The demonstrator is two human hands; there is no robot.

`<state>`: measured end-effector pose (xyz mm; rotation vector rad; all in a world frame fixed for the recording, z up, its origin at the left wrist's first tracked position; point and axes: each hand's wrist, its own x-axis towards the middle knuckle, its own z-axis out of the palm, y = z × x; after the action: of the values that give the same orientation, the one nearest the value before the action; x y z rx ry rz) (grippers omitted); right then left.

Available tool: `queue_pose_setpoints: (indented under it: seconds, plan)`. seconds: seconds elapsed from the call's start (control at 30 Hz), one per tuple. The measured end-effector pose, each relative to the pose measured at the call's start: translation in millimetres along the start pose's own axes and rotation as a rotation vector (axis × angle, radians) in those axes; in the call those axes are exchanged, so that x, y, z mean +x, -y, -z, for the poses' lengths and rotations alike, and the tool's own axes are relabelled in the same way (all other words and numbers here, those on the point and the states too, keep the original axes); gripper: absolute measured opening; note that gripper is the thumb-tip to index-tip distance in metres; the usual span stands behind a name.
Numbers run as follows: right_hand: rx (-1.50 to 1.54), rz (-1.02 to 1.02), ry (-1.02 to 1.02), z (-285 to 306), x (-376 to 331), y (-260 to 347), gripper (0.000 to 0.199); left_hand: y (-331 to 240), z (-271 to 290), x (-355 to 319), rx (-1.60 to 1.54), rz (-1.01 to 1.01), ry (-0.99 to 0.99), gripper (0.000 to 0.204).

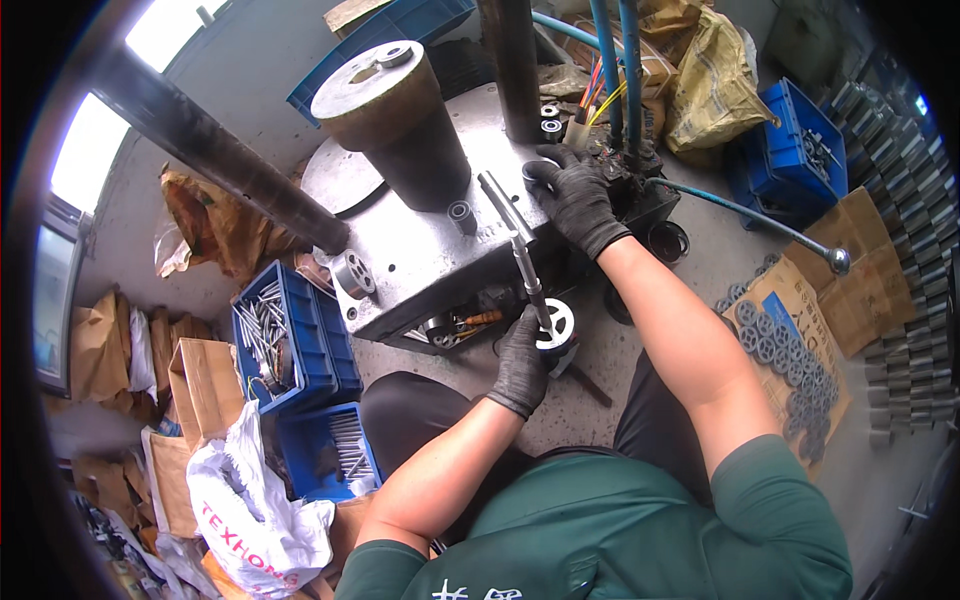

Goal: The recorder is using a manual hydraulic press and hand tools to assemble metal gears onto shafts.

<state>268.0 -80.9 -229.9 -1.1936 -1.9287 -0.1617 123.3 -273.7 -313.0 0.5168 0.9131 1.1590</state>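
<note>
Left hand (522, 362) grips the rotor shaft (528, 270); right hand (577, 198) rests on the press table (420, 240).

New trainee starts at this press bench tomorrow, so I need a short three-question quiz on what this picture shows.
1. True or false: both hands wear dark gloves.
2. Which hand holds the round metal wheel with the shaft through it? A) left B) right C) neither
3. Fill in: the metal rods at the person's left lie in ____ plastic crates.

Key:
1. True: left hand and right hand are both gloved.
2. A: the left hand has its grip on the wheel with the shaft; the right hand rests up on the grey machine table.
3. Blue: see the crates.
</note>
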Motion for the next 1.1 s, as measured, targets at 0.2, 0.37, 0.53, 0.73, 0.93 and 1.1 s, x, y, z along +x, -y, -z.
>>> queue_pose_setpoints:
  seconds: [0.2,0.37,0.53,0.73,0.93,1.1]
  plan:
    - [0.338,-0.025,-0.129,15,-1,14,0.023,4,1,2,0.142,-0.015,-0.007,0.037]
    - [1.432,-0.627,0.093,68,-27,53,0.031,-1,-8,-2,0.057,0.182,-0.118,0.034]
    - [1.458,-0.731,0.183,103,-31,77,0.030,-14,-13,-7,0.039,0.324,-0.134,0.034]
    - [1.139,-0.386,0.253,100,-48,58,0.032,0,-18,0,0.112,0.314,-0.129,0.035]
    - [1.368,-0.667,0.445,102,-68,62,0.041,-3,-20,-4,0.126,0.266,-0.122,0.040]
    - [1.016,-0.757,0.909,92,-89,59,0.040,0,-17,-1,0.209,0.209,-0.065,0.043]
